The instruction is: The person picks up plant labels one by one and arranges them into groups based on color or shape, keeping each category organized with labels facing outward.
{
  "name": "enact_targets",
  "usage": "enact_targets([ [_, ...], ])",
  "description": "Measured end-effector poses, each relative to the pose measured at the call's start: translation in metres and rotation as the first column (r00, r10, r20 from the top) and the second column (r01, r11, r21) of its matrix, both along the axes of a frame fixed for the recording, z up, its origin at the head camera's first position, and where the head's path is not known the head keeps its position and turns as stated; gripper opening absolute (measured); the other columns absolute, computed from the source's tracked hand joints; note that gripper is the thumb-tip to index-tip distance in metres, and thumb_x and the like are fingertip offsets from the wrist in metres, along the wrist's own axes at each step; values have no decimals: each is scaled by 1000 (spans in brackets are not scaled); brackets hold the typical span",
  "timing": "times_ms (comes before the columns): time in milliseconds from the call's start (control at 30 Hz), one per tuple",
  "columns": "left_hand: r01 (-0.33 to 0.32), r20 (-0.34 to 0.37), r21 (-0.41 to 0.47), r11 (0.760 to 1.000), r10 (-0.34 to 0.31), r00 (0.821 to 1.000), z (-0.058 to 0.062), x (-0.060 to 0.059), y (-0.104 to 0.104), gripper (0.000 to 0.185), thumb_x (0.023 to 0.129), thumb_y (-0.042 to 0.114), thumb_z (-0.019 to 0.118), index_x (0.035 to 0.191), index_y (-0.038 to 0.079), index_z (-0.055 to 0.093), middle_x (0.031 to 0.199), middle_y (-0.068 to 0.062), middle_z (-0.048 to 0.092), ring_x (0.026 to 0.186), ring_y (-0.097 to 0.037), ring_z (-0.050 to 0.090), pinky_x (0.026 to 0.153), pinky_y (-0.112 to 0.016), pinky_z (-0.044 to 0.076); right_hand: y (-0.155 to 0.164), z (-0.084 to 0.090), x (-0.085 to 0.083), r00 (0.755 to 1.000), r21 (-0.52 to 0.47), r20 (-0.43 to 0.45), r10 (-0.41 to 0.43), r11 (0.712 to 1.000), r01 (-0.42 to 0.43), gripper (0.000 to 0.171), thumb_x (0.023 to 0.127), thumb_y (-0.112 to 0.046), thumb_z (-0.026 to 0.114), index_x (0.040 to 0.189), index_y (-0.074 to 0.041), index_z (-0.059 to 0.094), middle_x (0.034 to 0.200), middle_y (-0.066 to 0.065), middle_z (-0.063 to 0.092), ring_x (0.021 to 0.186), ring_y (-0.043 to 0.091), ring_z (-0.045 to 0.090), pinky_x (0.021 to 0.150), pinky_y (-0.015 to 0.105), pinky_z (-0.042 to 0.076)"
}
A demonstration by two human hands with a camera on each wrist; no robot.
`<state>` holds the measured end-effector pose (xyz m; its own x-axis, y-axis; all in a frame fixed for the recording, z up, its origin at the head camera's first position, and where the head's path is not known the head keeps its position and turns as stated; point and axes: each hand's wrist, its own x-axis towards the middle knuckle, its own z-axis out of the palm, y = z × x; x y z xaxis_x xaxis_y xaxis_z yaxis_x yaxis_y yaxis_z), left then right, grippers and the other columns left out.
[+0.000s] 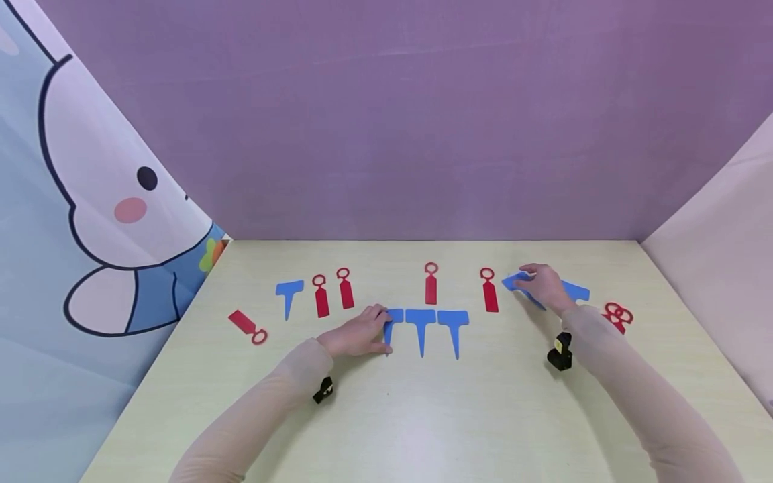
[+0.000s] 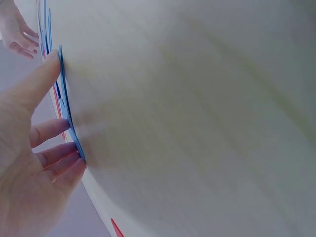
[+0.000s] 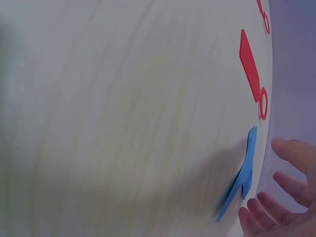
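My left hand (image 1: 361, 333) rests with its thumb and fingertips on a blue T-shaped plant label (image 1: 396, 314), partly covering it. Two similar blue labels, a middle one (image 1: 421, 320) and a right one (image 1: 453, 320), lie beside it in a row. Over on the right, my right hand (image 1: 545, 287) hovers above a slanted blue label (image 1: 514, 280). The right wrist view shows its fingers spread and apart from that label (image 3: 245, 165). Another blue label (image 1: 576, 291) shows partly behind this hand.
Red ring-ended tags lie around the table: one (image 1: 243, 323) at the left, two (image 1: 321, 302) farther back, one (image 1: 431, 290) in the middle, one (image 1: 490, 296) near the right hand and overlapping ones (image 1: 616, 315) at the far right. A single blue label (image 1: 289, 290) lies back left.
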<state>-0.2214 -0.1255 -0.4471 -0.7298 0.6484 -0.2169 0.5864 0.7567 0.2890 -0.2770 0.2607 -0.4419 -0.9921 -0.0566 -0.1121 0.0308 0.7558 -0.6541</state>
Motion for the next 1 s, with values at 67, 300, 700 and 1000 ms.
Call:
enact_targets([
  [67,2,1,2,1000,-2,1000,0,0,0,65,82,41,58,128,1,39,128,-12,34,115,-21,35,98,-31,34,0,-2,-1,1000,10,-8,0,1000,0,50,85,-16,58,124,10,41,121,30,44,106,40,45,87,49,39],
  [300,6,3,6,1000,-6,1000,-1,-1,-1,65,82,41,59,128,0,38,128,-12,34,114,-20,35,97,-31,35,3,-7,-5,1000,7,8,0,1000,0,54,84,-18,59,125,11,39,119,30,45,106,39,44,89,49,38],
  [700,7,5,9,1000,-7,1000,0,-1,-1,65,82,41,58,129,0,38,128,-12,33,114,-20,35,97,-31,35,8,-14,-12,996,-23,84,14,1000,-13,66,84,-24,60,130,12,31,128,31,36,114,40,38,95,50,31],
  [1000,9,-1,1,1000,-9,1000,0,0,-1,66,81,42,59,129,1,38,128,-12,34,114,-20,35,97,-30,35,9,-15,-15,994,-31,108,-1,1000,4,70,83,-25,62,130,14,28,131,33,31,121,43,30,98,51,27],
])
